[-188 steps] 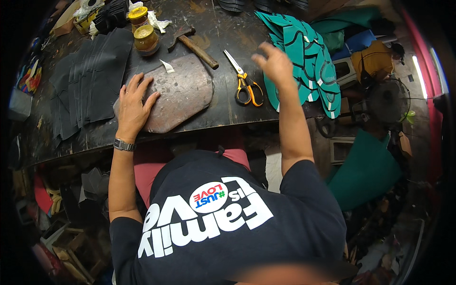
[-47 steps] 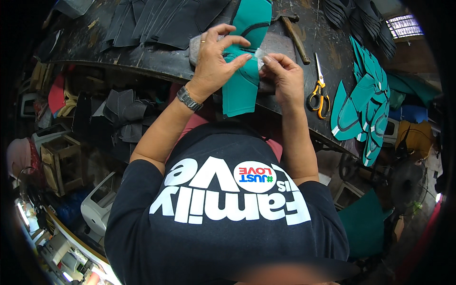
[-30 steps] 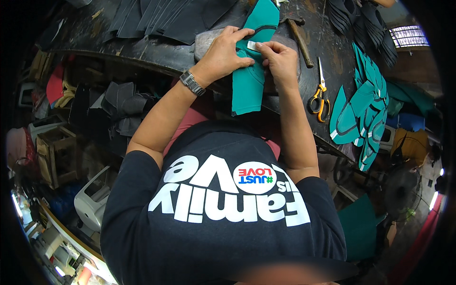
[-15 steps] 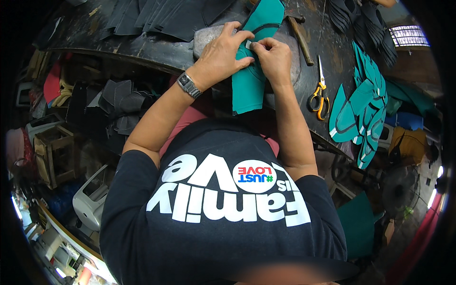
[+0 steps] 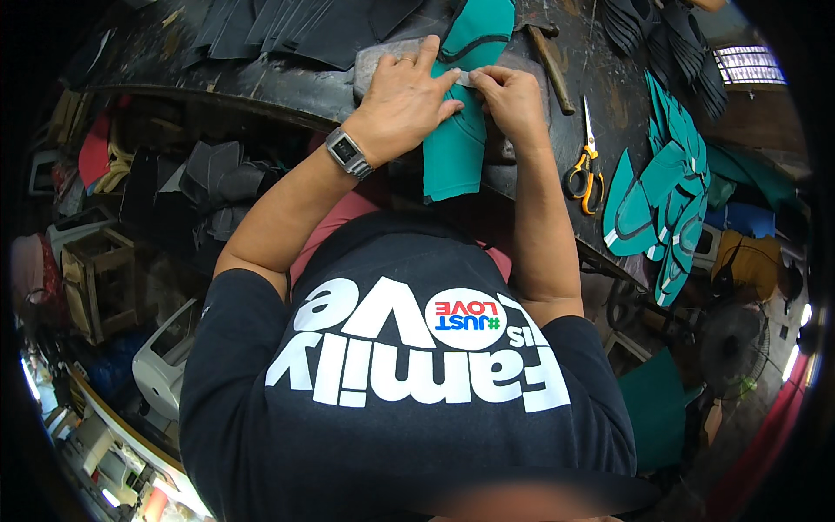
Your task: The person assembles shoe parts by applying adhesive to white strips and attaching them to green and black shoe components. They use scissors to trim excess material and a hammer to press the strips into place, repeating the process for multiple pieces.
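Teal cut piece point(image 5: 455, 148) pinched by both hands: left hand point(image 5: 402, 100) presses flat, right hand point(image 5: 513, 97) grips edge. Keep it taut on desk point(image 5: 261, 83).

I see a matt teal leather-like piece point(image 5: 454, 148), a scuffed dark workbench point(image 5: 287, 83), metal scissors point(image 5: 586, 161) with glossy yellow plastic handles, and a wooden-handled hammer point(image 5: 551, 54).
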### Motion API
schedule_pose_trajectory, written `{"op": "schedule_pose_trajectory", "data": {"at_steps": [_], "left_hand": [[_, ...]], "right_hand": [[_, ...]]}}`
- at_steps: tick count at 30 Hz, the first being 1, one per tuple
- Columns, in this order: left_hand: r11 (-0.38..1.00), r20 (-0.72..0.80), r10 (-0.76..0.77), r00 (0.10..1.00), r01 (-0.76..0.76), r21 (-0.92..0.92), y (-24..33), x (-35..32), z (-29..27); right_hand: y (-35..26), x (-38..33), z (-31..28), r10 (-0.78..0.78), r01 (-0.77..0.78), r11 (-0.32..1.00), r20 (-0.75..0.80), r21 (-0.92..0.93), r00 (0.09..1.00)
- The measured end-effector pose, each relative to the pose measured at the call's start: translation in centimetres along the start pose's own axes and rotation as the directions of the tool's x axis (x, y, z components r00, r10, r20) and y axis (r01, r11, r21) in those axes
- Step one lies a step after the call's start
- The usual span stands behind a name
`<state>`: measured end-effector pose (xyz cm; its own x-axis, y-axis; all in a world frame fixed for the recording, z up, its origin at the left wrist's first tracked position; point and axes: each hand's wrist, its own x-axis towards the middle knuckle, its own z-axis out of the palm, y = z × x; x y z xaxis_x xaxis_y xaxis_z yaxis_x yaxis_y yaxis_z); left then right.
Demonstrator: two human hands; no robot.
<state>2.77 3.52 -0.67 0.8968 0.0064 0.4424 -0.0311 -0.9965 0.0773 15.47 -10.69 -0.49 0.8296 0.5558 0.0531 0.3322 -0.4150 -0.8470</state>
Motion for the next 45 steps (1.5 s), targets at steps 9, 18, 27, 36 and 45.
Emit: {"op": "schedule_pose_trajectory", "data": {"at_steps": [9,18,27,36,45], "left_hand": [[0.992,0.052,0.009,0.999,-0.016,0.128,0.4,-0.1,-0.4],[0.979,0.086,0.010,0.996,-0.027,0.202,0.7,-0.2,-0.8],[0.977,0.104,0.006,0.995,-0.028,0.212,0.9,0.0,-1.0],[0.987,0.149,0.010,0.989,-0.034,0.158,0.7,0.7,-1.2],[0.880,0.034,-0.132,0.991,0.133,-0.456,-1.4,1.2,-0.7]], "right_hand": [[-0.7,-3.4,0.2,-0.140,0.152,0.988,-0.225,0.037,0.964],[0.0,-3.4,0.6,-0.214,0.204,0.977,-0.310,-0.064,0.926],[0.2,-1.5,0.0,-0.058,0.015,0.984,-0.243,-0.175,0.968],[0.0,-0.2,-0.6,0.009,-0.055,0.940,-0.138,-0.336,0.990],[0.6,0.5,-2.9,-0.240,0.089,0.878,-0.271,-0.470,0.932]]}}
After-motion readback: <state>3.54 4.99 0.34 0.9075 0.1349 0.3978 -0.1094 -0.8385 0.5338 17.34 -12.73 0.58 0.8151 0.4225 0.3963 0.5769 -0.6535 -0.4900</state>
